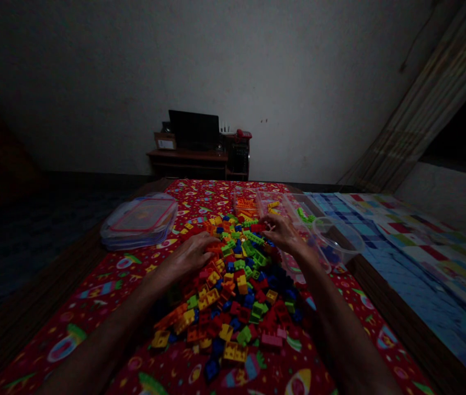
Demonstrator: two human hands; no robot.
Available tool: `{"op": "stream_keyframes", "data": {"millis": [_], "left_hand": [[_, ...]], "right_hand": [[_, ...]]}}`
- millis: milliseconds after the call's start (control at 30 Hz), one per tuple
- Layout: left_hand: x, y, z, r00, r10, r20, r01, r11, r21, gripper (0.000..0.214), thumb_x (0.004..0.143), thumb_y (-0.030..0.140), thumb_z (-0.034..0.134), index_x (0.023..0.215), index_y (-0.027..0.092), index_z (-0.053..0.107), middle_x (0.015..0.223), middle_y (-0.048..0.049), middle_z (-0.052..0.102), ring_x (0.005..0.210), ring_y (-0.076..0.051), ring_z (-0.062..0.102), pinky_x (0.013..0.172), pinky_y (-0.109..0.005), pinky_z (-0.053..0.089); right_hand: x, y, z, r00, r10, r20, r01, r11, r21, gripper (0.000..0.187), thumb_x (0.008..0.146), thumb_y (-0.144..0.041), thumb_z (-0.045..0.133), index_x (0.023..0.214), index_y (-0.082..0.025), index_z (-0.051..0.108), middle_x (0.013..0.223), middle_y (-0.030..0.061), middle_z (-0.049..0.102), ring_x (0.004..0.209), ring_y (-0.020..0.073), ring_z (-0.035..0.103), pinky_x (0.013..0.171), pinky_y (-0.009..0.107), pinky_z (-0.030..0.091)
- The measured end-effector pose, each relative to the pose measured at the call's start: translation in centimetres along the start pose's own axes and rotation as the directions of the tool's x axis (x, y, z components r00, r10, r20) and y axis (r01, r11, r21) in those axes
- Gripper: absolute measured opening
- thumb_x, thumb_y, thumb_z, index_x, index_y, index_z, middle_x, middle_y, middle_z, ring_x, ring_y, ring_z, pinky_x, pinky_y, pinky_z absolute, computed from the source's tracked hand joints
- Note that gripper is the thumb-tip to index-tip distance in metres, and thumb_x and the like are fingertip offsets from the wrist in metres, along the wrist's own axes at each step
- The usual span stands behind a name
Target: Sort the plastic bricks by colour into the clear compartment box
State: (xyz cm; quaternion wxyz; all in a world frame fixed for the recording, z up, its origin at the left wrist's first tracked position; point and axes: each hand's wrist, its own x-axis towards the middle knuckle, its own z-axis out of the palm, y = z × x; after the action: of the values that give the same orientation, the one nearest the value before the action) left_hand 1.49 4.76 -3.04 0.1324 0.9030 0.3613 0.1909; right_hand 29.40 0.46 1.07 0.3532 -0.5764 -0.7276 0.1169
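Note:
A pile of toy building bricks (239, 280) in red, yellow, green, blue and orange is spread over the table. My left hand (194, 251) rests at the pile's left edge by some orange bricks, palm down, its thumb apart from the fingers and its fingertips partly hidden. At the pile's far right side, my right hand (281, 231) has its fingers bent around the end of a red brick (258, 227). Just beyond it stand clear plastic containers with sorted bricks: orange bricks (246, 205), yellow bricks (273, 206) and green bricks (305, 215).
Stacked clear lids (140, 219) lie at the left. A round clear tub (350, 241) stands at the right edge, near blue bricks (330, 253). The red patterned cloth (105, 323) covers the table. A bed (414, 247) adjoins on the right; a desk with a monitor (195, 129) is against the wall.

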Motion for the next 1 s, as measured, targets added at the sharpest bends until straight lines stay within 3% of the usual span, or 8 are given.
{"op": "stream_keyframes", "data": {"millis": [367, 467, 667, 833, 1000], "left_hand": [[0.1, 0.5, -0.2, 1.0, -0.015, 0.023, 0.015, 1.0, 0.025, 0.037, 0.081, 0.028, 0.048, 0.113, 0.019, 0.063, 0.108, -0.009, 0.064, 0.098, -0.023, 0.061, 0.088, -0.034, 0.047], [0.0, 0.4, -0.1, 1.0, -0.014, 0.024, 0.013, 1.0, 0.02, 0.037, 0.082, 0.028, 0.047, 0.114, 0.019, 0.062, 0.109, -0.0089, 0.064, 0.099, -0.023, 0.061, 0.089, -0.034, 0.047], [-0.1, 0.6, 0.0, 1.0, -0.012, 0.015, 0.012, 1.0, 0.005, 0.036, 0.082, 0.026, 0.047, 0.114, 0.02, 0.062, 0.11, -0.0082, 0.065, 0.099, -0.021, 0.06, 0.09, -0.033, 0.046], [-0.2, 0.7, 0.0, 1.0, -0.007, 0.011, 0.007, 1.0, 0.013, 0.036, 0.084, 0.028, 0.045, 0.115, 0.019, 0.062, 0.109, -0.0091, 0.064, 0.097, -0.021, 0.061, 0.089, -0.034, 0.047], [-0.1, 0.4, 0.3, 1.0, 0.0, 0.014, -0.001, 1.0, 0.022, 0.036, 0.086, 0.03, 0.045, 0.116, 0.019, 0.061, 0.11, -0.01, 0.064, 0.098, -0.022, 0.06, 0.088, -0.034, 0.047]], "right_hand": [[-0.1, 0.1, -0.5, 0.999, -0.01, -0.044, 0.012, 0.999, 0.039, 0.016, 0.07, -0.014, 0.06, 0.085, -0.017, 0.066, 0.072, -0.0018, 0.058, 0.064, 0.0098, 0.052, 0.061, 0.021, 0.039], [0.0, 0.0, -0.5, 0.998, 0.04, -0.038, -0.04, 0.999, 0.007, 0.018, 0.07, -0.013, 0.061, 0.088, -0.016, 0.066, 0.072, -0.0012, 0.061, 0.064, 0.0104, 0.054, 0.061, 0.021, 0.04], [-0.5, 1.6, -3.1, 0.992, 0.107, -0.058, -0.117, 0.973, -0.2, 0.015, 0.082, -0.025, 0.059, 0.09, -0.015, 0.068, 0.086, 0.0078, 0.07, 0.076, 0.0157, 0.063, 0.067, 0.025, 0.044], [-1.1, 2.8, -6.0, 0.961, 0.245, -0.127, -0.273, 0.912, -0.306, 0.02, 0.083, -0.031, 0.057, 0.085, -0.015, 0.07, 0.081, 0.0081, 0.071, 0.071, 0.0166, 0.062, 0.062, 0.025, 0.042], [-1.7, 3.6, -6.1, 0.946, 0.315, -0.074, -0.312, 0.829, -0.464, 0.022, 0.081, -0.033, 0.058, 0.073, -0.016, 0.07, 0.067, 0.0068, 0.066, 0.062, 0.0158, 0.059, 0.054, 0.024, 0.035]]}}
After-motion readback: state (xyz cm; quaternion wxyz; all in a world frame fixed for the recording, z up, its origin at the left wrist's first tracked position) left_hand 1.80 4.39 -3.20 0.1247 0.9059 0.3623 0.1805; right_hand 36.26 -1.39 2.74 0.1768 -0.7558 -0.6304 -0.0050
